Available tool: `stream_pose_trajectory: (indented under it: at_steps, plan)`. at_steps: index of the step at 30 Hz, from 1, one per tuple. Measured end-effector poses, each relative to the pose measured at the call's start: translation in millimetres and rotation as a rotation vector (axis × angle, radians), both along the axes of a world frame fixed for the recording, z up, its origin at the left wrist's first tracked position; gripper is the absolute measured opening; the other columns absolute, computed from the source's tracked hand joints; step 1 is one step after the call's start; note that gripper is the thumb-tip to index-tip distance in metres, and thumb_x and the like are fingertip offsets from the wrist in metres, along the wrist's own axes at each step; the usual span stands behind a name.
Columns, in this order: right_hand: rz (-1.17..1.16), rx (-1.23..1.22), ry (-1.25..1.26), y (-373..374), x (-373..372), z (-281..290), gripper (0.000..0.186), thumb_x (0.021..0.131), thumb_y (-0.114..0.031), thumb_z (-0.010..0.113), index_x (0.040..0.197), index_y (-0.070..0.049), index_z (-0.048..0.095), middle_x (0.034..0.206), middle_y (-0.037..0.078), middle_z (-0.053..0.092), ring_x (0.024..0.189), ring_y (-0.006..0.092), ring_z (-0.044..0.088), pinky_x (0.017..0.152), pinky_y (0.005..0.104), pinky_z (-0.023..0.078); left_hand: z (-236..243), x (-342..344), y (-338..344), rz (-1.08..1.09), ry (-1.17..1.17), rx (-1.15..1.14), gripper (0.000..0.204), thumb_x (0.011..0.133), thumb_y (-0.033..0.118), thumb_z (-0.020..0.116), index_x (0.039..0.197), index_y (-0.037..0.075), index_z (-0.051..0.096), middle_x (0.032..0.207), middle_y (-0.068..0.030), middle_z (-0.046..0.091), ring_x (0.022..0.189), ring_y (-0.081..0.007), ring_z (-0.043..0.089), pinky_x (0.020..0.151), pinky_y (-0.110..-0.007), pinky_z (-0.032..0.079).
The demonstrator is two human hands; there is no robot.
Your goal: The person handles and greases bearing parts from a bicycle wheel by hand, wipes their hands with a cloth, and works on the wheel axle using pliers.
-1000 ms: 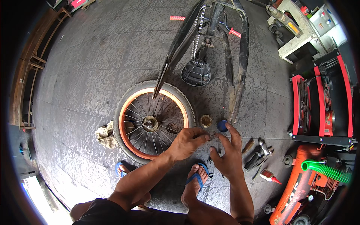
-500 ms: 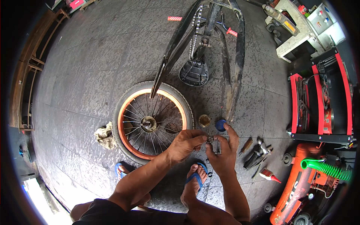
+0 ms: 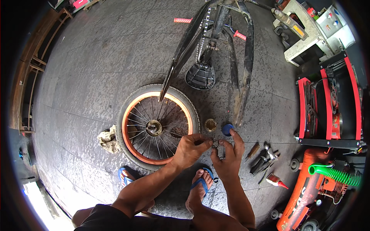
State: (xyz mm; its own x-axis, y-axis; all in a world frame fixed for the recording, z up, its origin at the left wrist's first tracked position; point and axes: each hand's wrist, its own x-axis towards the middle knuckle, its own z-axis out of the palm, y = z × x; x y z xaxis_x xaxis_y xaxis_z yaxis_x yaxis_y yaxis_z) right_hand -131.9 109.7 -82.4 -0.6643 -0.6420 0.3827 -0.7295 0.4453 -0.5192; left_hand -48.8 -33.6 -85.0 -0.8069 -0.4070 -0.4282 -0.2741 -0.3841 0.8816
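Between my two hands is a small, dark metal part (image 3: pixel 216 144), roughly ring-like; its exact kind is too small to tell. My left hand (image 3: pixel 189 151) pinches at its left edge with thumb and forefinger. On the other side, my right hand (image 3: pixel 228 156) holds it between thumb and fingers, one finger stretched up toward a blue lid (image 3: pixel 227 129) on the floor. A small open tub of brownish grease (image 3: pixel 211 124) stands left of the lid. Just beyond my left hand lies a bicycle wheel with an orange rim (image 3: pixel 126 133), its hub (image 3: pixel 153 128) facing up.
An upturned black bicycle frame (image 3: pixel 180 57) with a saddle (image 3: pixel 200 78) stands ahead. Pliers (image 3: pixel 260 163), a hammer (image 3: pixel 269 149) and a red-capped tube (image 3: pixel 276 180) lie at right, near an orange compressor (image 3: pixel 298 192) and red tool rack (image 3: pixel 327 100). A rag (image 3: pixel 109 139) touches the tyre.
My hands stay close together, with the left thumb and fingers shifted slightly around the small metal part. The whole view has moved a little; the things on the floor stay put.
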Motion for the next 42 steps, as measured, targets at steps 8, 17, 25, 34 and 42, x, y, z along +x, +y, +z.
stream_pose_trajectory:
  at_steps: [8, 17, 25, 34, 42]
  plan:
    - [-0.05, -0.038, -0.11, 1.1, 3.2, 1.8, 0.035, 0.067, -0.008, 0.077, 0.1, -0.005, 0.065, 0.138, 0.017, 0.048, 0.124, 0.0366, 0.048, 0.1, 0.0483, 0.038, -2.6, 2.2, 4.3, 0.034, 0.036, 0.0, 0.021, 0.089, 0.017, 0.071, 0.095, -0.003, 0.069, 0.084, -0.0058, 0.069, 0.077, -0.0077, 0.058, 0.069, -0.024, 0.047]
    - [-0.009, -0.058, -0.111, 2.7, 4.6, 3.0, 0.039, 0.069, -0.011, 0.079, 0.106, -0.007, 0.068, 0.139, 0.018, 0.047, 0.126, 0.0367, 0.047, 0.1, 0.0485, 0.039, -20.4, 3.3, 1.8, 0.007, 0.131, 0.858, 0.027, 0.089, 0.024, 0.071, 0.109, 0.007, 0.065, 0.09, 0.0005, 0.063, 0.081, -0.012, 0.058, 0.079, -0.031, 0.046]
    - [0.035, 0.005, -0.136, 0.3, 5.2, 20.9, 0.034, 0.071, -0.008, 0.074, 0.105, -0.003, 0.068, 0.139, 0.02, 0.045, 0.129, 0.0394, 0.044, 0.105, 0.0488, 0.039, -22.4, 2.4, 0.0, -0.116, 0.157, 0.96, 0.035, 0.086, 0.034, 0.073, 0.108, 0.008, 0.065, 0.092, -0.0006, 0.064, 0.085, -0.0129, 0.06, 0.085, -0.035, 0.048]
    - [0.049, 0.071, -0.118, 1.2, 6.9, 26.6, 0.035, 0.07, -0.009, 0.071, 0.105, -0.006, 0.071, 0.14, 0.017, 0.045, 0.13, 0.0386, 0.042, 0.105, 0.051, 0.035, -28.1, 4.9, -3.5, -0.153, 0.141, 0.917, 0.032, 0.086, 0.031, 0.073, 0.1, 0.003, 0.066, 0.088, -0.0034, 0.066, 0.081, -0.0125, 0.062, 0.083, -0.034, 0.05]
    - [0.065, 0.144, -0.15, 2.3, 8.0, 29.5, 0.035, 0.069, -0.009, 0.07, 0.104, -0.007, 0.072, 0.142, 0.015, 0.044, 0.131, 0.0378, 0.041, 0.106, 0.0525, 0.034, -36.5, 8.9, -7.3, -0.206, 0.169, 0.905, 0.029, 0.087, 0.026, 0.073, 0.099, 0.0, 0.066, 0.084, -0.0043, 0.066, 0.078, -0.012, 0.063, 0.077, -0.031, 0.052]
